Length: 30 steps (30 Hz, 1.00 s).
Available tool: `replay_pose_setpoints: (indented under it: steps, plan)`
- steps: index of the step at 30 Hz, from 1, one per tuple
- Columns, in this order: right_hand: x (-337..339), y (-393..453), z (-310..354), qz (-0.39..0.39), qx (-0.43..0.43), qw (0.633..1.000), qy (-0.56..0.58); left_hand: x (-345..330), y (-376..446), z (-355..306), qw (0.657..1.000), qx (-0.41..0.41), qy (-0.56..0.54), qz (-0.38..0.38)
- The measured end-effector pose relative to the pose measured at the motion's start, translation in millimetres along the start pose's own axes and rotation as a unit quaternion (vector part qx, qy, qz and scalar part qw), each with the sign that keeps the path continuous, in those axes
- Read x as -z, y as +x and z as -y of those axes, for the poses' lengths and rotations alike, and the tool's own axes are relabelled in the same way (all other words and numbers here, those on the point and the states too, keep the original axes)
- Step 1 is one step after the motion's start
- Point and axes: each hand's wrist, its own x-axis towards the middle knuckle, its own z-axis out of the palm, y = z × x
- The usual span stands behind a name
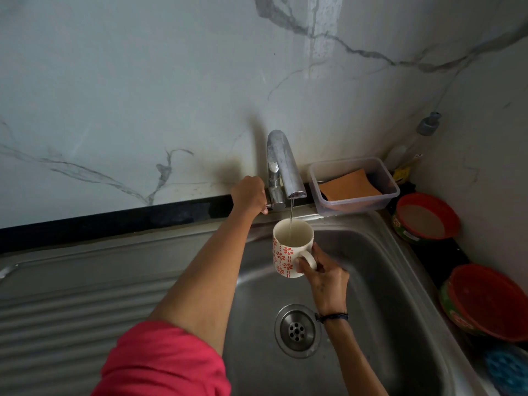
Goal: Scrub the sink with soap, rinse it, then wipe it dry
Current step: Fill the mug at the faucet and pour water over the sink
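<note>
The right grip (320, 274) is clenched round the handle of the flowered mug (291, 247), holding it over the steel sink (371, 281) under a thin stream from the tap (283, 164); the left grip (248, 195) grasps the tap lever. The mug is stiff, breakable ceramic, probably slick when wet and growing heavier as it fills, so the handle is the sound hold. An orange sponge (350, 185) lies in a clear tub (391, 185) on the desk by the tap

One sink (380, 281), one tap (281, 164), one mug (290, 247), one tub (354, 185), one sponge (350, 185), two red bowls (428, 217) (485, 301), one dispenser (428, 124), two hands (248, 194) (325, 277).
</note>
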Motion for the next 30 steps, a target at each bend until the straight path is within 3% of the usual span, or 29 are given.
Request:
replay_pose_setpoints:
  steps: [5,30]
  plan:
    - [0,5,2,0.013,0.017,0.999,-0.041,2,9,0,0.999,0.015,-0.007,0.043]
    - [-5,11,-4,0.032,0.026,0.997,-0.062,4,2,-9,0.997,0.012,0.078,-0.002]
